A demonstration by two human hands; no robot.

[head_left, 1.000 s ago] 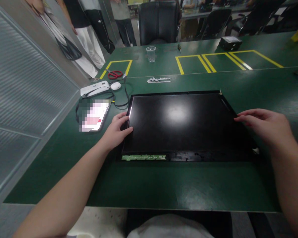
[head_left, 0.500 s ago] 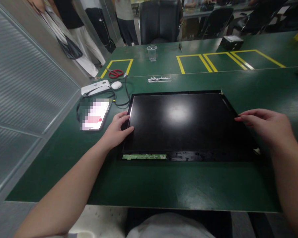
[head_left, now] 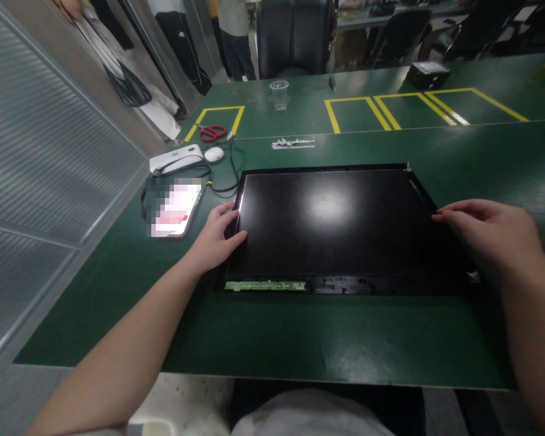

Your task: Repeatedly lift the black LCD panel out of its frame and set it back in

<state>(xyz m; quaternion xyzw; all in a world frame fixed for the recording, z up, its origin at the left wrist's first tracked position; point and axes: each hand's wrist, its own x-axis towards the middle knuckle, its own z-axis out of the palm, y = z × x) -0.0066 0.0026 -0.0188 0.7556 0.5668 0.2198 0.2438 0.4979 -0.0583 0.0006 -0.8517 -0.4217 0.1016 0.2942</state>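
A black LCD panel point(head_left: 345, 230) lies face up on the green table, with a bright reflection on its screen. Along its near edge, toward the left, runs a thin green circuit board point(head_left: 266, 286). My left hand point(head_left: 215, 239) grips the panel's left edge, thumb on top of the border and fingers at the side. At the opposite edge, my right hand point(head_left: 495, 227) has thumb and fingertips pinched together on the frame. Its other fingers are curled and partly hidden. A small pale tab point(head_left: 472, 277) shows at the near right corner.
To the left lie a lit phone point(head_left: 179, 209), a white power strip point(head_left: 176, 158), a white mouse point(head_left: 214, 154) and red-handled scissors point(head_left: 213, 133). Beyond the panel are white strips point(head_left: 293, 144), a clear plastic cup point(head_left: 280, 95) and a black box point(head_left: 428, 74). People stand at the far left.
The view has shifted very slightly. Both hands keep their places on the panel's edges, and the panel has not visibly moved on the table. In the background, people have shifted a little.
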